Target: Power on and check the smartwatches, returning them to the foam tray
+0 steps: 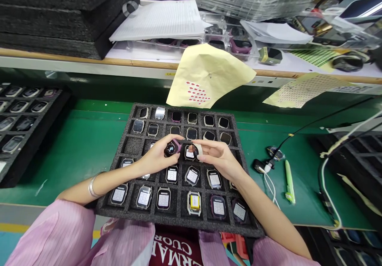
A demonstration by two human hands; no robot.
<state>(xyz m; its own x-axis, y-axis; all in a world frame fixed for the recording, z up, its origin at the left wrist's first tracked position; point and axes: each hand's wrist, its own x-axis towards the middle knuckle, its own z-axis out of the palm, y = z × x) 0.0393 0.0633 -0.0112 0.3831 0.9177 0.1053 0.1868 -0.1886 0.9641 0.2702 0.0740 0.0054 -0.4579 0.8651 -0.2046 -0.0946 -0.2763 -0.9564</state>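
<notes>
My left hand is closed round a purple smartwatch, whose round-dial screen is lit. Between the thumb and fingers of my right hand is a pale watch piece with a dark face, tilted nearly edge-on. Both hands hover over a black foam tray divided into compartments. Smartwatches without straps lie in most of these. Several nearer ones, such as this watch, show lit white screens, while those in the far rows are mostly dark. One pale watch case has a yellow battery showing.
Another tray of watches sits at the left on the green bench. To the right are a green pen, a white cable and a small black device. Yellow paper hangs from the shelf, which carries stacked foam trays and papers.
</notes>
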